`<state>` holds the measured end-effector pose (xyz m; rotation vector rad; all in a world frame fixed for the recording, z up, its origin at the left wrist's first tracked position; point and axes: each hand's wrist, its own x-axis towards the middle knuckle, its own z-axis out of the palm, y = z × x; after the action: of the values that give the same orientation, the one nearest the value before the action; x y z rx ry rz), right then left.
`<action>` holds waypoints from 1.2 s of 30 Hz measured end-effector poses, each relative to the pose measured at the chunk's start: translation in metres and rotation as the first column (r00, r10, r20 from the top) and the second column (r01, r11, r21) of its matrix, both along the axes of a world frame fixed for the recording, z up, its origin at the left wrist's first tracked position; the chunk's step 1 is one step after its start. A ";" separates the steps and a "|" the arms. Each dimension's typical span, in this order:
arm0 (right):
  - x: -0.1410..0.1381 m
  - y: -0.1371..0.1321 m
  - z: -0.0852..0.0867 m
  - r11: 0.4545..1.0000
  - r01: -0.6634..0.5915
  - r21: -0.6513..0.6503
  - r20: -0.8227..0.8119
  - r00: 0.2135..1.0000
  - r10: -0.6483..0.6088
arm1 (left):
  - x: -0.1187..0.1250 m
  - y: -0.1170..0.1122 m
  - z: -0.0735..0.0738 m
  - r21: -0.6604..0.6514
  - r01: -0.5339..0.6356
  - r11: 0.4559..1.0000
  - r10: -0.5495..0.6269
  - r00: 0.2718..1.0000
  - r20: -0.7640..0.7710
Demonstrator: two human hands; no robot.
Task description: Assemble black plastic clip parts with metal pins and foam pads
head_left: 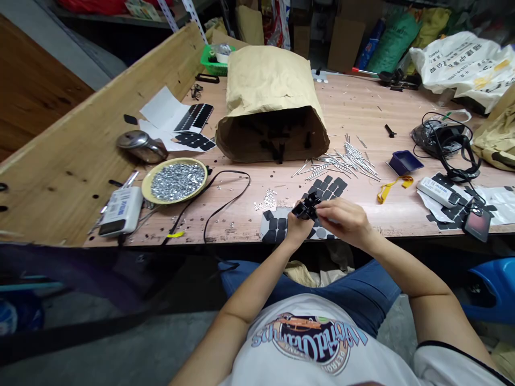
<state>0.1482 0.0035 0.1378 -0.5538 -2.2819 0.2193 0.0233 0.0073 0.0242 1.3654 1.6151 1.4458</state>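
Note:
Over the table's front edge, my left hand (298, 228) and my right hand (341, 221) together hold a small black plastic part (307, 208). Its exact shape is partly hidden by my fingers. Under my hands lies a white backing sheet with black rubber pads (277, 225), and more black pads (328, 187) lie just beyond. A small heap of tiny silver beads (266, 200) sits to the left of my left hand. Loose metal pins (341, 163) are scattered farther ahead.
A large brown paper sack (270, 102) lies open on the wooden workbench (249, 236), with black parts inside. A yellow plate of silver pieces (177, 181) stands to the left. A blue tray (405, 162), black cables (446, 136) and a white power bank (438, 192) are at right.

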 end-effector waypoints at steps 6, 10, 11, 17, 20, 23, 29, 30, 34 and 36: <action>0.034 0.063 -0.025 0.896 0.438 -0.071 0.116 0.896 -0.429 | -0.011 0.003 0.010 -0.088 -0.024 0.996 0.034 0.992 0.120; 0.079 0.124 -0.050 0.529 0.843 -0.093 0.502 0.499 -0.706 | -0.016 0.007 0.013 -0.090 -0.039 0.995 0.058 0.975 0.213; 0.089 0.134 -0.056 0.425 0.904 -0.050 0.597 0.368 -0.712 | -0.016 0.008 0.013 -0.097 -0.043 0.994 0.065 0.971 0.231; 0.126 0.149 -0.072 0.314 0.935 0.166 0.816 0.048 -0.576 | -0.009 0.007 0.019 -0.150 0.009 0.989 0.045 0.935 0.353; 0.131 0.152 -0.071 0.402 0.891 0.210 0.866 0.021 -0.500 | -0.004 0.006 0.024 -0.175 0.033 0.984 0.036 0.926 0.376; 0.133 0.160 -0.066 0.444 0.873 0.200 0.911 0.001 -0.412 | 0.002 0.006 0.028 -0.169 0.073 0.983 -0.002 0.924 0.382; 0.133 0.164 -0.059 0.459 0.869 0.184 0.930 -0.002 -0.368 | 0.004 0.008 0.025 -0.200 0.090 0.976 0.008 0.897 0.443; 0.132 0.163 -0.058 0.458 0.869 0.188 0.926 -0.002 -0.377 | 0.003 0.008 0.024 -0.208 0.086 0.974 0.016 0.897 0.441; 0.130 0.154 -0.054 0.428 0.889 0.160 0.815 0.125 -0.565 | -0.004 0.008 0.024 -0.173 0.055 0.983 0.013 0.928 0.371; 0.127 0.149 -0.049 0.462 0.882 0.097 0.681 0.279 -0.677 | -0.005 0.009 0.024 -0.098 0.036 0.994 -0.004 0.951 0.308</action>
<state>0.2753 0.1520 0.0888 -2.1921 -2.2226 -0.1863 0.0179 0.0159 0.0486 1.0358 1.4470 1.4594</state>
